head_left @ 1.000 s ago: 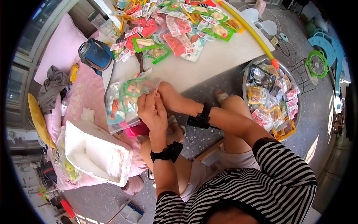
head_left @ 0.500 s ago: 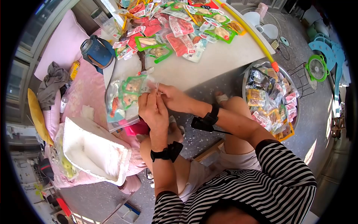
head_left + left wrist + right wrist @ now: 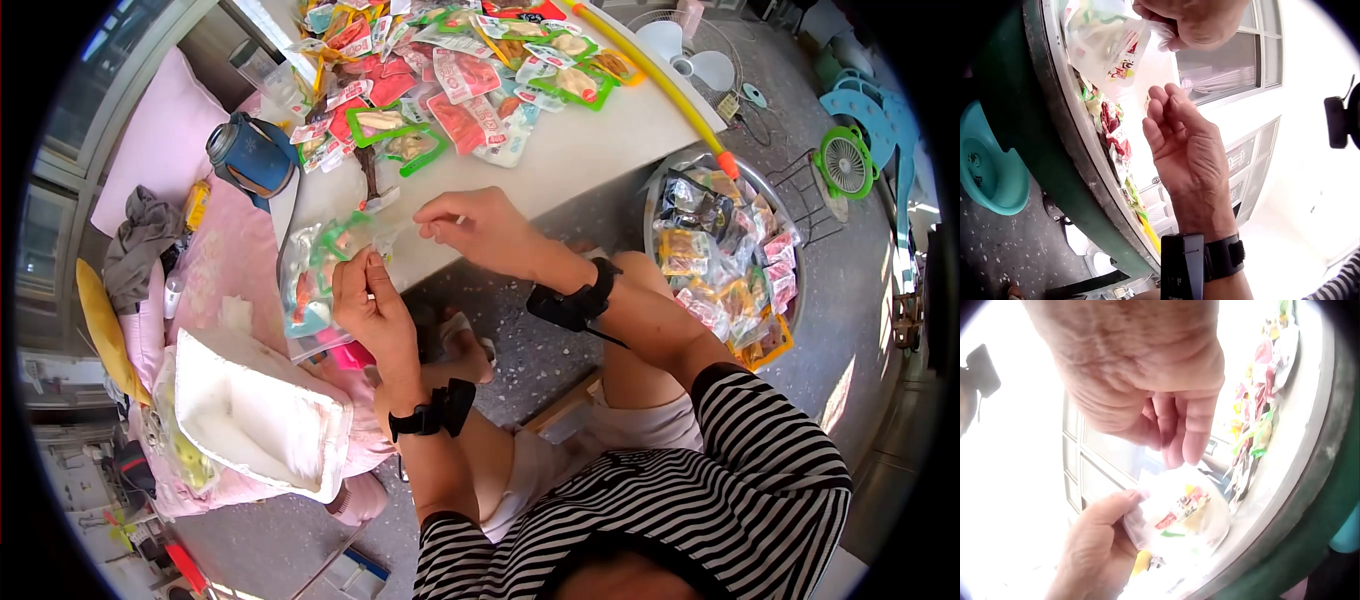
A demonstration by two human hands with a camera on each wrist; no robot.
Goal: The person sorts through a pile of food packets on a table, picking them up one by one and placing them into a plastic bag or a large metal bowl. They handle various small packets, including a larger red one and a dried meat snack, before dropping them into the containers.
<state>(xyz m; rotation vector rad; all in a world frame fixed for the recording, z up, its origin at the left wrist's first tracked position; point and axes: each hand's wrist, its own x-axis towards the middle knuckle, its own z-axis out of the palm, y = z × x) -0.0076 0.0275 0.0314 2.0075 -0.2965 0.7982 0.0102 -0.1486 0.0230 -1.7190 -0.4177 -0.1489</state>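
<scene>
A clear plastic bag (image 3: 305, 310) with green-edged food packets inside lies at the table's near left corner. My left hand (image 3: 375, 305) pinches its edge between thumb and fingers. The left wrist view shows this left hand (image 3: 1194, 22) at the top, with the printed bag (image 3: 1125, 59) hanging from it. My right hand (image 3: 485, 230) is raised to the right of the bag, its fingers loosely bent. Nothing shows in the right hand (image 3: 1185, 144) from the left wrist view. From the right wrist, its fingertips overlap the upper edge of the bag (image 3: 1175, 515).
A heap of food packets (image 3: 465, 75) covers the back of the white table (image 3: 560, 165), beside a yellow tube (image 3: 650, 80). A metal basin (image 3: 655, 190) of packets stands on the floor at right. At left are a blue flask (image 3: 250, 155) and a white foam box (image 3: 260, 410).
Both hands were together at the bag's edge. The right hand has come off and moved up and right; the left hand has shifted slightly left, still pinching the bag.
</scene>
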